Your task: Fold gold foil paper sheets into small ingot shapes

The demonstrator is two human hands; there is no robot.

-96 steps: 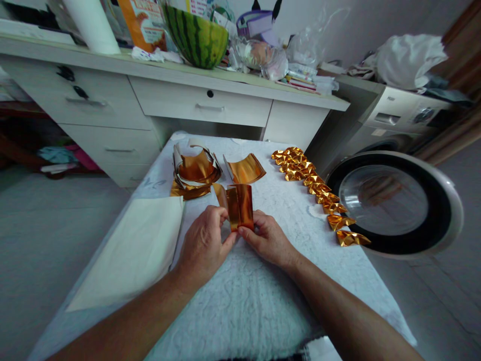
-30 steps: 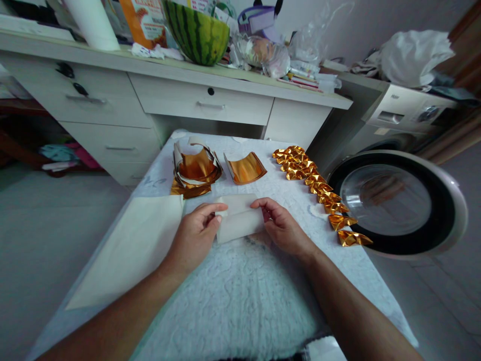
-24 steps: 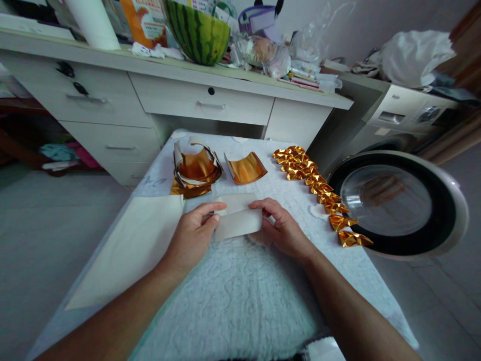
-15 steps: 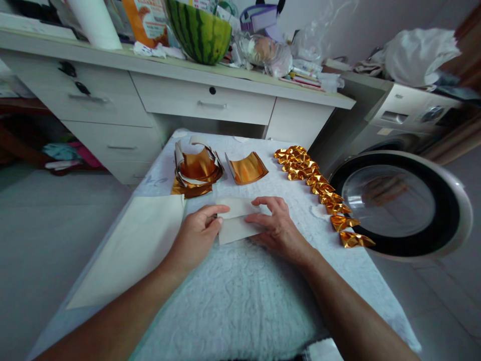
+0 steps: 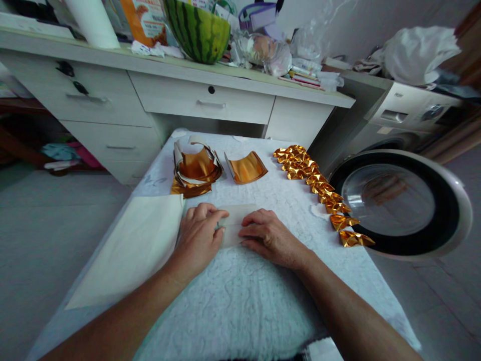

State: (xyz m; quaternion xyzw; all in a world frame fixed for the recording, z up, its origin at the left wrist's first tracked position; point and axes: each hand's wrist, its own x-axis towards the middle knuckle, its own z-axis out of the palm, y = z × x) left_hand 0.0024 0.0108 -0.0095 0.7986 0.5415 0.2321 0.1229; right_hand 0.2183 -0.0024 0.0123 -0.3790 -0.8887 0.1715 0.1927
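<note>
A small whitish paper (image 5: 232, 220) with a crease across it lies on the cloth-covered table between my hands. My left hand (image 5: 201, 233) rests on its left side, fingers spread a little, thumb and index finger apart. On its right side, my right hand (image 5: 268, 235) presses with bent fingertips, the fingers slightly apart. Beyond them stand a curled stack of gold and white sheets (image 5: 197, 165) and a curved gold sheet pile (image 5: 248, 168). Several folded gold foil pieces (image 5: 315, 183) form a row at the right. A large pale sheet (image 5: 128, 250) lies left of my left hand.
Behind the table, a white desk (image 5: 203, 108) with drawers carries a cut watermelon (image 5: 199, 32), a paper roll (image 5: 93, 22) and plastic bags. To the right is a washing machine with its round door (image 5: 391, 200) open beside the table edge.
My left hand has flattened onto the paper's left side. My right hand has moved slightly lower, its fingertips down on the paper. The paper now lies flatter.
</note>
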